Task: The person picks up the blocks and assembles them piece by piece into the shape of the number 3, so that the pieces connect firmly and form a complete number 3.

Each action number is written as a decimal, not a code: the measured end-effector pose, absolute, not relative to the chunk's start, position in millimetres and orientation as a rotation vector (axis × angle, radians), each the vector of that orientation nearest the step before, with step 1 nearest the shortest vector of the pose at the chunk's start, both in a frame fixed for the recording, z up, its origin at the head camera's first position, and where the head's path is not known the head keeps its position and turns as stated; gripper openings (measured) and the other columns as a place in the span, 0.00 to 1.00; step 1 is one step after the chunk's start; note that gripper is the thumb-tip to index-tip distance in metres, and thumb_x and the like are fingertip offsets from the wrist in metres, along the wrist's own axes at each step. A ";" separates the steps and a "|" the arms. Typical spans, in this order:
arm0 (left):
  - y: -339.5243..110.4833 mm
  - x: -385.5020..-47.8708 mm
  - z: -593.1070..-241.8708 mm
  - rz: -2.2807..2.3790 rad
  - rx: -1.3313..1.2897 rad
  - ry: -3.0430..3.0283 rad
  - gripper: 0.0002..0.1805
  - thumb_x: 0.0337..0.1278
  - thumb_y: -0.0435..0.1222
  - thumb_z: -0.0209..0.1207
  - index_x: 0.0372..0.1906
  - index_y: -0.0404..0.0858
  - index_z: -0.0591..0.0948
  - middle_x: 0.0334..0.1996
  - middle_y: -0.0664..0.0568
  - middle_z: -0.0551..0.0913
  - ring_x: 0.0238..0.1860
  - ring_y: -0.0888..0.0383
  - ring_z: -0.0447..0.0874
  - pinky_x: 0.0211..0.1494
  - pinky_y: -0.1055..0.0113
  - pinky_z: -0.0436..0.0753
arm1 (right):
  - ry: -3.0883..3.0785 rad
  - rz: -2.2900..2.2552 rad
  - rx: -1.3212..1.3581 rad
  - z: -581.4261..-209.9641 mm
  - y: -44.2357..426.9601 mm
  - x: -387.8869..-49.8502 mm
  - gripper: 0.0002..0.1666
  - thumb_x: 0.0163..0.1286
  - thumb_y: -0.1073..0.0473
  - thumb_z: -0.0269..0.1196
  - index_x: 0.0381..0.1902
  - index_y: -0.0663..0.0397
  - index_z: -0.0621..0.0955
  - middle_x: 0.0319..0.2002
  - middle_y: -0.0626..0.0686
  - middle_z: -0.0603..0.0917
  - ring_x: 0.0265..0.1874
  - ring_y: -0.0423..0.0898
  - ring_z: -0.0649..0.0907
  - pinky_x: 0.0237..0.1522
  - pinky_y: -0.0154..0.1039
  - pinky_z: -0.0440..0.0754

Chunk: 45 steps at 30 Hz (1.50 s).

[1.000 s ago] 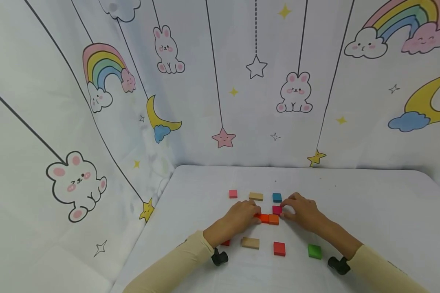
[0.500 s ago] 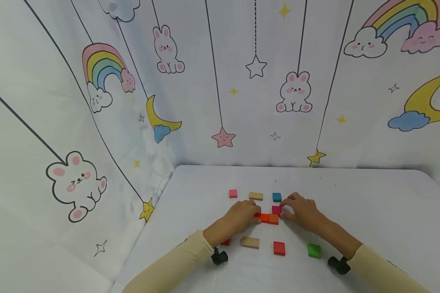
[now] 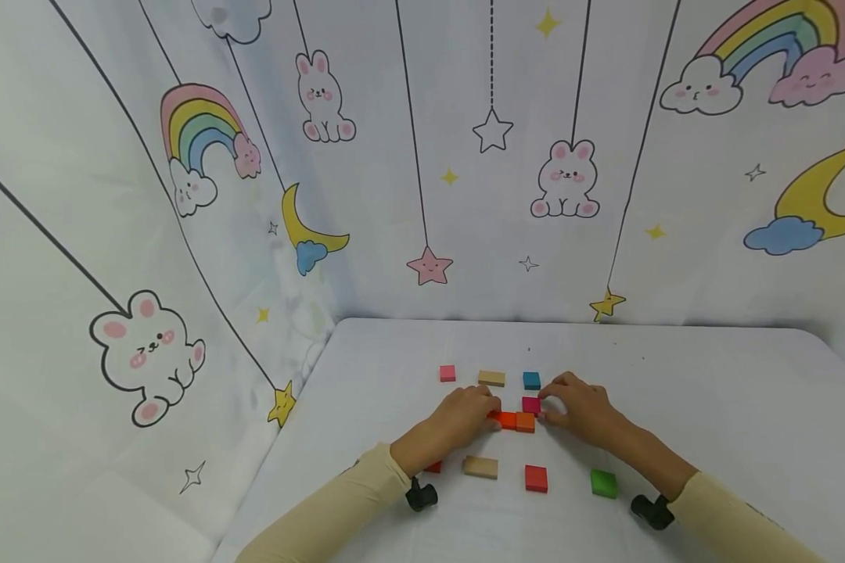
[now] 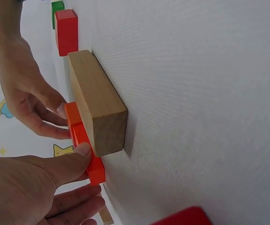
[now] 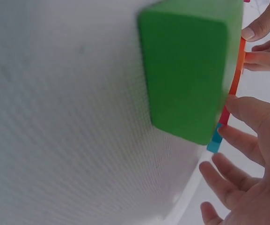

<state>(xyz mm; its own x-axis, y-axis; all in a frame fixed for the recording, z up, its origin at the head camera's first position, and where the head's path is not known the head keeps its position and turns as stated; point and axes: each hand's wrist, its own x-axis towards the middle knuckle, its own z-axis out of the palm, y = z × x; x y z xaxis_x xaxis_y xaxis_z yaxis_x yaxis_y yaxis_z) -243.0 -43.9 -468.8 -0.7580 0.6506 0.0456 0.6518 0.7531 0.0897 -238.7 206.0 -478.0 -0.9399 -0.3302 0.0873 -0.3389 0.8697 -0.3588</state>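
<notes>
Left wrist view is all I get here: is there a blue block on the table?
Observer: Yes, the head view shows a blue block in the farthest row.

Visitor: Ooh! And what are the right hand's fingertips at?

Observer: A magenta block, as the head view shows.

Visitor: Any pink one that I'm missing?

Observer: Yes, a pink block sits at the left end of that farthest row.
</notes>
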 end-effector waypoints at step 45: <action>-41.7 -244.7 -472.0 -0.113 -1.094 -2.888 0.13 0.67 0.47 0.70 0.51 0.47 0.89 0.44 0.54 0.86 0.42 0.61 0.83 0.47 0.74 0.82 | -3.119 0.531 0.172 -468.7 190.5 -280.0 0.23 0.73 0.51 0.70 0.58 0.59 0.84 0.51 0.68 0.83 0.52 0.65 0.83 0.54 0.75 0.76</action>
